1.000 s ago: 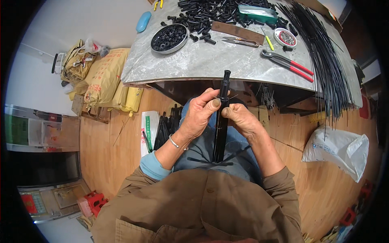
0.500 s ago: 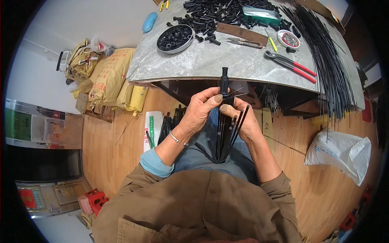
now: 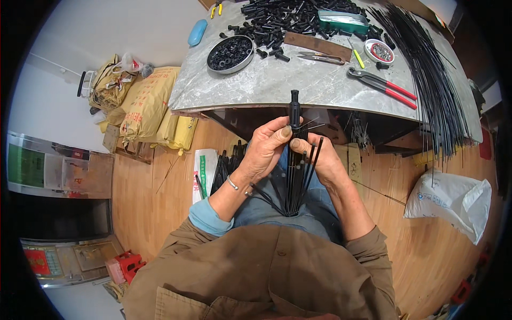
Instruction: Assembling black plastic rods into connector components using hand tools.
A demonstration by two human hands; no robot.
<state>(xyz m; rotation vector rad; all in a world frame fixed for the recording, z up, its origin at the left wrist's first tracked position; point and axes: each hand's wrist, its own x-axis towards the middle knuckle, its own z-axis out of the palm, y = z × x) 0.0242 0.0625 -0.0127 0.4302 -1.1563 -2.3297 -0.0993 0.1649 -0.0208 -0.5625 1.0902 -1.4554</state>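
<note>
Several slim black rods (image 3: 293,186) between hands (image 3: 265,148)

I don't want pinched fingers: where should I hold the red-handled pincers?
Probably by both red handles, from the near edge of the table: the pincers lie flat, head pointing back and left, handle ends near and right, beside the black rods.

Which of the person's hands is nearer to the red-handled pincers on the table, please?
The right hand: it is below and left of the red-handled pincers in the picture; the left hand is farther left.
</note>
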